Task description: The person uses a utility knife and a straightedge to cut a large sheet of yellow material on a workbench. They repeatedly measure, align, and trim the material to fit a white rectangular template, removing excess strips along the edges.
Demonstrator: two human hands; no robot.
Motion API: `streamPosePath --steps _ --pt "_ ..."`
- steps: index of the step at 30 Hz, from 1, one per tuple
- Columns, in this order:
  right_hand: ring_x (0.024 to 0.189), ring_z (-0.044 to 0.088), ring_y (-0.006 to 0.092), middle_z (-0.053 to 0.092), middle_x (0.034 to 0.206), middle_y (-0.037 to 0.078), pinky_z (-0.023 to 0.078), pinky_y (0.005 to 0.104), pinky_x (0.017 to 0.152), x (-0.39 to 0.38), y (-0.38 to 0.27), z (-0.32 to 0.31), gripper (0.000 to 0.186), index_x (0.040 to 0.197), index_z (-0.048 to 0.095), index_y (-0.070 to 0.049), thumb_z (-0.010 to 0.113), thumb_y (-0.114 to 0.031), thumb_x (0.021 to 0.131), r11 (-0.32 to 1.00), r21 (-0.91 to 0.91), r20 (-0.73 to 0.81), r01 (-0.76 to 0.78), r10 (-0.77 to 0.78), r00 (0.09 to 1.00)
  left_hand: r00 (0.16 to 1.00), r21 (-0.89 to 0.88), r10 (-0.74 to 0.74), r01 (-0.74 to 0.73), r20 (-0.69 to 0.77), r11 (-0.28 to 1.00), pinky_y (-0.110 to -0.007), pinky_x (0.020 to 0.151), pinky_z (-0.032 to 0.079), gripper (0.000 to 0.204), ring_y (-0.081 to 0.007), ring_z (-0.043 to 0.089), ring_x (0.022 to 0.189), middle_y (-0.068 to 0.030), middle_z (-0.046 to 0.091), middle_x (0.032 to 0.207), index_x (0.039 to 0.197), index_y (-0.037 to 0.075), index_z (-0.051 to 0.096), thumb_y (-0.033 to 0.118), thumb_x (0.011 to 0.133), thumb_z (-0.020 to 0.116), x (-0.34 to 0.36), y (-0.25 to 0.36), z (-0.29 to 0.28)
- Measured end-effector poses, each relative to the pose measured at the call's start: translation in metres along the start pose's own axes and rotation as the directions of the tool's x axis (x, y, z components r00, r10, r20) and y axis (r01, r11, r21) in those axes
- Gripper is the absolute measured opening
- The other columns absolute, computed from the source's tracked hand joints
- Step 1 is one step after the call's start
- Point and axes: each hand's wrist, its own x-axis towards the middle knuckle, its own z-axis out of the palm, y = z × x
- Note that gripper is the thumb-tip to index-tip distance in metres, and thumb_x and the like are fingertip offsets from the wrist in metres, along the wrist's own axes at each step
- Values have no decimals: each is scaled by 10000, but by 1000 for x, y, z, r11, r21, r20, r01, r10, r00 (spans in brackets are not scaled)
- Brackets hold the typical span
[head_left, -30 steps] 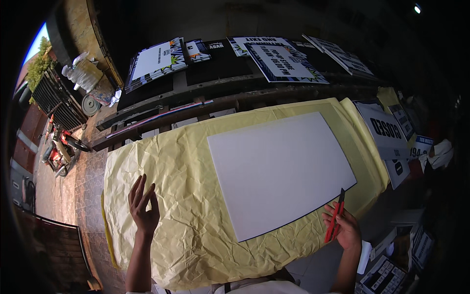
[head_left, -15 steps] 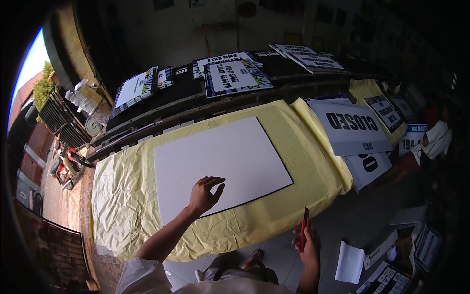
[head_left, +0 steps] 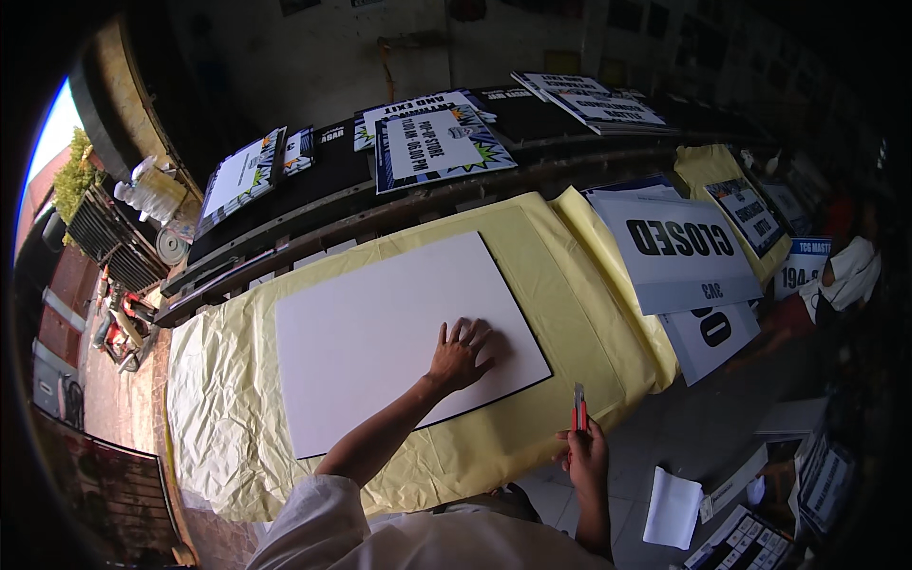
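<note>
While left hand [head_left: 459,353] presses flat, fingers spread, on white board [head_left: 380,332] near right corner, I see right hand [head_left: 586,454] fist-closed around red cutter [head_left: 579,408], right of yellow paper [head_left: 228,427].

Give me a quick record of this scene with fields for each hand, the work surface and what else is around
left hand: left hand pressed flat on the white board, near its right end
right hand: right hand off the table edge, holding a red utility knife upright
work surface: board lies on crinkled yellow paper covering the table
surroundings: printed signs to the right and along the back ledge
</note>
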Motion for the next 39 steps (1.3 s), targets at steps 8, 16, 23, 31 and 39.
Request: streamPosePath --steps 8,16,23,31,39 --pt "628 691 188 706 1043 158 565 328 598 89 -32 36 492 1484 372 -62 578 -89 1039 935 -320 17 152 -155 988 974 -102 43 -68 -222 992 -671 1201 241 640 -383 396 1430 -148 472 1526 1435 140 570 538 940 656 2 14 -2" --pt "1125 669 375 657 1225 228 555 470 921 235 -57 117 554 1521 435 -67 622 -135 1004 638 -663 179 392 -374 910 890 -154 -111 47 -442 987 -457 1008 456 296 -305 572 1173 -88 636 1281 1212 101 713 219 944 671 128 -60 -9" --pt "1137 655 396 645 1279 215 536 479 965 331 -63 174 525 1516 448 -90 587 -157 1014 511 -734 275 448 -379 883 851 -19 -175 190 -496 982 -451 1020 443 345 -322 528 1250 -139 608 1332 1255 105 701 252 952 624 217 -91 4" --pt "1063 673 402 614 1218 211 550 494 923 377 -49 199 558 1559 414 -150 567 -190 1024 450 -735 331 508 -415 847 864 -69 -253 249 -436 966 -497 1060 383 417 -359 486 1287 -153 559 1394 1363 180 657 288 963 606 222 -94 25" --pt "1205 632 427 565 1432 222 521 504 1016 401 -30 210 591 1590 362 -148 549 -167 1029 429 -721 340 545 -466 817 881 -66 -233 226 -413 972 -505 1079 353 528 -381 454 1301 -187 516 1414 1463 232 582 308 941 598 223 -86 14"
